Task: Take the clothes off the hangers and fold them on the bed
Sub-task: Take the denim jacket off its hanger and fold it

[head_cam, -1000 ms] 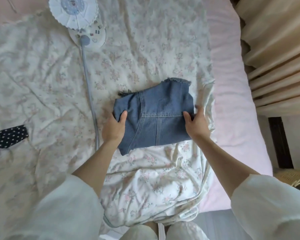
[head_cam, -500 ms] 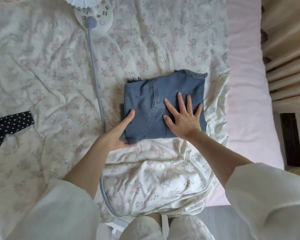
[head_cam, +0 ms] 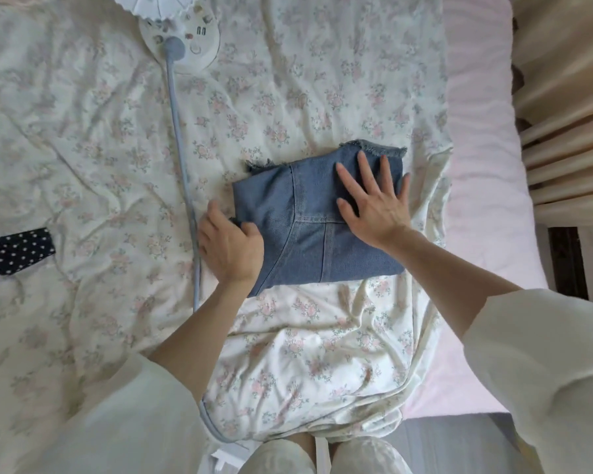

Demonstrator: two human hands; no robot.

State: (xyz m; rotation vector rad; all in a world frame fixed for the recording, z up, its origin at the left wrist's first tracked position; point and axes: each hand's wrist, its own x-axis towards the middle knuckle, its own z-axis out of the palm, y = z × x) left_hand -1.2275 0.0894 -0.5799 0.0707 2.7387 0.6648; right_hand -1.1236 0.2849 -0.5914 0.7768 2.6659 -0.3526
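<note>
Both hands were on the folded denim garment (head_cam: 319, 227), which lay on the floral bedspread (head_cam: 288, 97). Right hand (head_cam: 374, 203) pressed flat on top, fingers spread; left hand (head_cam: 230, 244) gripped its left edge, fingers curled under.

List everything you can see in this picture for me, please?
denim garment: one, blue, folded, on the quilt.
floral quilt: one, cream with pink flowers, over the bed.
pink sheet: one, along the bed's right side.
fan: one, white, lying at the top, blue-grey stem.
dotted cloth: one, dark with white spots, left edge.
curtain: one, beige, right.
left hand: at the garment's left edge.
right hand: flat on it, fingers spread.
</note>
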